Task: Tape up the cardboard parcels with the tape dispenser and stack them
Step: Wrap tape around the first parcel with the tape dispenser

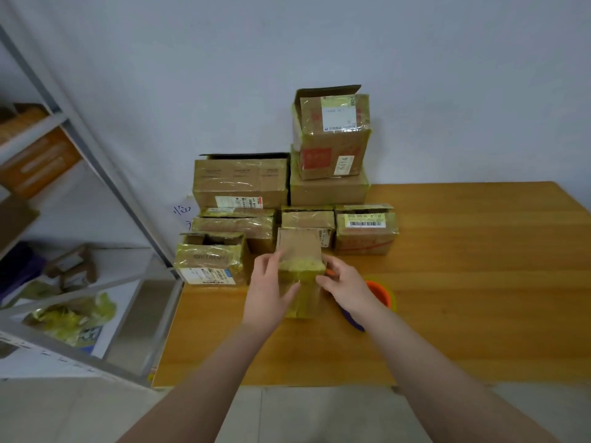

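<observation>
Two hands are applied to one small parcel [300,276], which is stood on the wooden table [479,282]. The left hand [271,292] is closed round the parcel's left side, with the thumb laid across the taped front face. The right hand [347,287] is pinched on the parcel's right edge. The tape dispenser [382,295] is located just right of the parcel, partly hidden by the right hand. Other parcels [331,135] are grouped behind the parcel, against the wall [447,91].

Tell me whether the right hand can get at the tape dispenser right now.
Likely yes: the dispenser lies on the table partly under the right hand, nothing between; it must first release the parcel.
</observation>
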